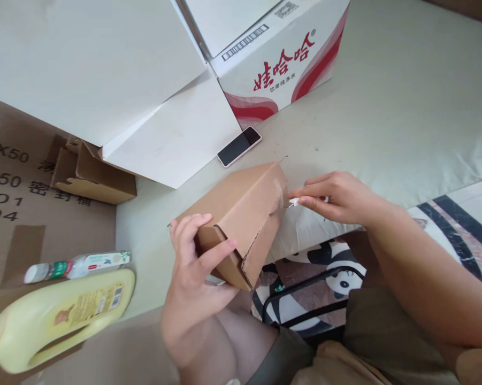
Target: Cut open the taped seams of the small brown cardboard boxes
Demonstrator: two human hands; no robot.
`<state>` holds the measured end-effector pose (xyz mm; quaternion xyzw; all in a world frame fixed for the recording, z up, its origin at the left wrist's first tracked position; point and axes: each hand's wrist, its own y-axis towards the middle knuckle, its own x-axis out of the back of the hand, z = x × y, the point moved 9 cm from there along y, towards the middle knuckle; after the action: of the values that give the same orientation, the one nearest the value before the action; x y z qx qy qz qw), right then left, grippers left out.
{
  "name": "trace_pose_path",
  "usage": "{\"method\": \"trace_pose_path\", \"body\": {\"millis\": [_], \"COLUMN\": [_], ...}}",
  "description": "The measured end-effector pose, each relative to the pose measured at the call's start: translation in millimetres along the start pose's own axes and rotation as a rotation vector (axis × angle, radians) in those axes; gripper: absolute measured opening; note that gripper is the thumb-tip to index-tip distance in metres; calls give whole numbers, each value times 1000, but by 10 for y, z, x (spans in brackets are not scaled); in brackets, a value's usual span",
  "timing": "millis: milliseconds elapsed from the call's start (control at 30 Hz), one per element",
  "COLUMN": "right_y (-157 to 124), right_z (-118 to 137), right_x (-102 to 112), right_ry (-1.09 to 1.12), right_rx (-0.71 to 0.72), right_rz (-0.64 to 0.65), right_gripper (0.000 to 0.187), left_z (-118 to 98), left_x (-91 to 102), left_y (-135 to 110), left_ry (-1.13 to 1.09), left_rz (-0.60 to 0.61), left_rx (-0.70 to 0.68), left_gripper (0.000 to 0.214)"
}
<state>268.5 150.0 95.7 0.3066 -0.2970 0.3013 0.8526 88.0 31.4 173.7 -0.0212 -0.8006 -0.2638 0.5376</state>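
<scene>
A brown cardboard box (241, 198) is tilted in front of me, its flap edge facing my lap. My left hand (196, 267) grips its near left end, with the thumb over one edge and the fingers on the top. A strip of clear tape (280, 193) shows at the box's right end. Beside that end, my right hand (331, 198) pinches a small white tool (295, 201) with a thin metal tip. The tip is at the box's edge; whether it touches the cardboard I cannot tell.
A phone (239, 146) lies behind the box, near a white and red carton (284, 69). At left are a small open cardboard box (94, 174), a plastic bottle (78, 266) and a yellow jug (64, 315). A black metal frame (315, 294) stands below.
</scene>
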Motion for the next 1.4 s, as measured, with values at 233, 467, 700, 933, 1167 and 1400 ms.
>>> {"method": "trace_pose_path", "body": {"millis": [233, 467, 700, 933, 1167, 1400], "right_y": [-26, -14, 9, 51, 54, 56], "right_z": [-139, -56, 16, 28, 64, 93], "right_x": [2, 6, 36, -122, -111, -138], "right_ry": [-51, 93, 186, 214, 231, 277], "right_rx": [-30, 27, 51, 50, 65, 72], "right_rz": [-58, -90, -111, -73, -43, -2], "right_gripper": [41, 38, 35, 32, 32, 33], "left_z": [22, 112, 129, 123, 89, 62], "left_x": [16, 54, 74, 71, 46, 19], "left_y": [-7, -80, -91, -84, -69, -57], "left_ry": [13, -4, -35, -21, -43, -19], "left_rz": [7, -18, -29, -14, -38, -47], "left_rx": [12, 35, 17, 50, 27, 11], "left_gripper": [78, 85, 84, 81, 66, 66]}}
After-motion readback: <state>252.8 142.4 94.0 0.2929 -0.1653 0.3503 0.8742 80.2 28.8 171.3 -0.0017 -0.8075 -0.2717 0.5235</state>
